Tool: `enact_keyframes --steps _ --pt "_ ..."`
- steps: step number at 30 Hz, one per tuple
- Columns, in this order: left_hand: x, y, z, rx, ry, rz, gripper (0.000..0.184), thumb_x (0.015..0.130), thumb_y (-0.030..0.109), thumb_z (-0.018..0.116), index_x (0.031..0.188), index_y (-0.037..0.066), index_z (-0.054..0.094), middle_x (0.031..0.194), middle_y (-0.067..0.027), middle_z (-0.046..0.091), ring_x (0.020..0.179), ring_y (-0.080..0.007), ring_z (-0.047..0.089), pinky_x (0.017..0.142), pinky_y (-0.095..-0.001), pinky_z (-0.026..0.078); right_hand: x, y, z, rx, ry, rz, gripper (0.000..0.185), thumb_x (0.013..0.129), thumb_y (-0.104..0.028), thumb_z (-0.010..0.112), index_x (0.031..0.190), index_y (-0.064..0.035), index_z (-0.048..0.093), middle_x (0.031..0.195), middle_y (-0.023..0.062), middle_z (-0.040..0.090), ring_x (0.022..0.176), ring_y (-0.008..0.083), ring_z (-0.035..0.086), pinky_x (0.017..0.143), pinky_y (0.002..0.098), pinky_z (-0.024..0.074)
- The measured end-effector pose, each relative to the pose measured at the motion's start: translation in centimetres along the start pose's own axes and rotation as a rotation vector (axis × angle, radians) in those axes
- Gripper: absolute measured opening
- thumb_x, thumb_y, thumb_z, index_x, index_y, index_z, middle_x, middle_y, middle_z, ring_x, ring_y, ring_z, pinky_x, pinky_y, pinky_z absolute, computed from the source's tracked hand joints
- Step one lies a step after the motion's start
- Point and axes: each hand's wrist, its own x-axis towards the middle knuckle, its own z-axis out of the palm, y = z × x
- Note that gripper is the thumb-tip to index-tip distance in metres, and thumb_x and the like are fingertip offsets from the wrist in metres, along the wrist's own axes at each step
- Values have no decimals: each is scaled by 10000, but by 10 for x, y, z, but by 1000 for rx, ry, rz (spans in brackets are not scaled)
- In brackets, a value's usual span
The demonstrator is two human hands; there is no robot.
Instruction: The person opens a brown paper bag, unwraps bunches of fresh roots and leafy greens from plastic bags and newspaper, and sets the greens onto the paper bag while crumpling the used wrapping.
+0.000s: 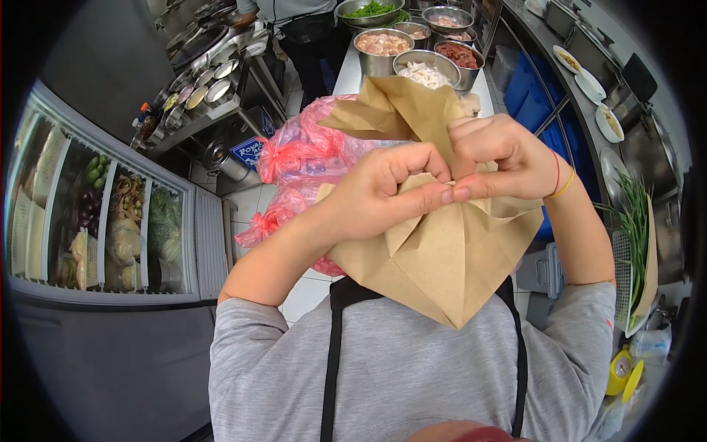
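What look like black apron straps [332, 368] overlie a grey T-shirt [427, 368]; wristbands [570, 184] are red and yellow.

Brown paper [434, 276] between fingers [416, 155]

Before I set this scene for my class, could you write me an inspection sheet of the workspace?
Surface: a metal counter ahead, crowded with bowls of food.
Job's things: folded brown paper, held in front of the chest; its lower tip points toward the wearer.
Clutter: pink bags, partly hidden behind the paper and left arm.
Hands: left hand and right hand both pinch the paper, thumb tips meeting.
Cables: nothing seen.
Surroundings: fridge with produce at left; spring onions and a yellow scale at right; another person stands beyond, near the counter.
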Motion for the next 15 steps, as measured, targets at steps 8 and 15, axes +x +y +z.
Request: enact_keyframes --steps 8,15 --pt "4 3 -11 -201 -205 -197 158 862 198 629 884 54 567 800 44 569 750 -9 501 640 -175 400 -3 -5 -7 144 -126 231 215 835 -191 625 732 -7 583 628 38 481 616 150 447 570 285 356" --pt "18 -11 -19 -237 -265 -320 182 837 177 654 926 41 572 844 18 601 776 -29 546 658 -196 440 7 5 -31 103 -392 439 162 880 -152 581 849 6 598 782 28 583 729 110 517 675 249 414"
